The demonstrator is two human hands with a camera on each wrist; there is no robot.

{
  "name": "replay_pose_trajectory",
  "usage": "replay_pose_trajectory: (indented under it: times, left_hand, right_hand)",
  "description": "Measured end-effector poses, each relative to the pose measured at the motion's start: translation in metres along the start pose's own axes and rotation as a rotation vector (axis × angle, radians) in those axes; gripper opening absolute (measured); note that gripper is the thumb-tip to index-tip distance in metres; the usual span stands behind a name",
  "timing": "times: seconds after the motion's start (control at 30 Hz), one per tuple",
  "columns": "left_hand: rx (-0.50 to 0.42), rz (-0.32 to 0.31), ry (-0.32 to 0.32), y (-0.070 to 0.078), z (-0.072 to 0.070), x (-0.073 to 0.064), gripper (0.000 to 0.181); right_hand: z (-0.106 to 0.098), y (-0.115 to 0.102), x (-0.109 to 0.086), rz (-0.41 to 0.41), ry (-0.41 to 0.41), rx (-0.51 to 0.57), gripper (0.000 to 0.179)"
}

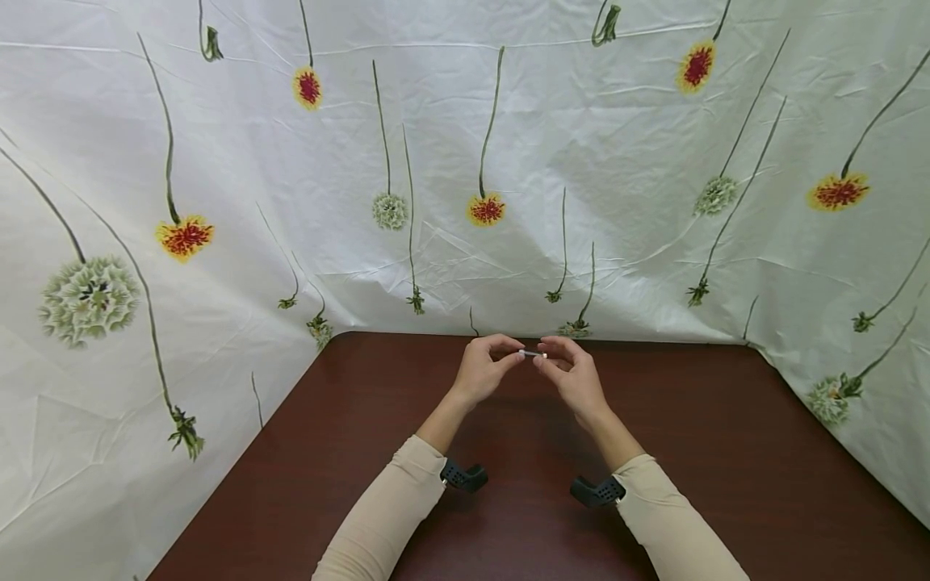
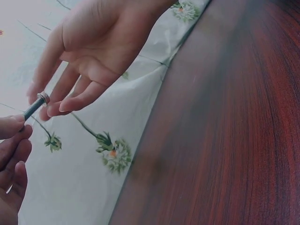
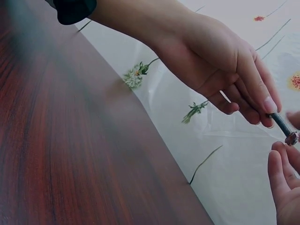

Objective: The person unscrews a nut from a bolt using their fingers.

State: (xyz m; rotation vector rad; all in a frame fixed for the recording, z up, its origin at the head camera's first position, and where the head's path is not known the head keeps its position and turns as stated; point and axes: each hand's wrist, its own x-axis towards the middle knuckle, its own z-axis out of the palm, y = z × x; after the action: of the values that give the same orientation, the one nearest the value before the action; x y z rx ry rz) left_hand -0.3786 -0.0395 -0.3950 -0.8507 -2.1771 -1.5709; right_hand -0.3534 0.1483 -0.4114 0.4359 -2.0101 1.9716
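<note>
A small metal bolt (image 3: pixel 282 125) with a threaded shank is held up between both hands, above the far part of the table. My right hand (image 1: pixel 576 383) pinches the shank's end between thumb and fingertips. At the bolt's wider, hexagonal end (image 2: pixel 43 97), my left hand (image 1: pixel 483 369) has its thumb and fingertips on either side, pinching it. The other fingers of my left hand curve loosely below in the left wrist view. In the head view the bolt is tiny and its ends are partly covered by fingertips.
A dark red-brown wood-grain table (image 1: pixel 305 452) lies under both arms. White cloth (image 1: pixel 436 266) printed with flowers hangs behind its far edge and along the sides. Black straps (image 1: pixel 465 476) circle both wrists over beige sleeves (image 1: pixel 392 508).
</note>
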Motion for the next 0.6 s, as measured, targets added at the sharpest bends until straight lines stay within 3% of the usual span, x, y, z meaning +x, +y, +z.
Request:
replay_pose_trajectory:
  times: [0.2,0.43,0.6]
  left_hand:
    - [-0.019,-0.001,-0.018,0.030,-0.008,-0.008,0.011]
    - [-0.008,-0.002,-0.011,0.033,-0.008,-0.009,0.012]
    - [-0.013,-0.003,-0.012,0.035,-0.009,-0.009,0.013]
  right_hand:
    - [-0.001,-0.001,0.000,0.024,0.035,-0.027,0.022]
    - [-0.001,0.001,0.000,-0.010,0.013,0.002,0.027]
    - [0.001,0.001,-0.001,0.035,-0.017,0.026,0.030]
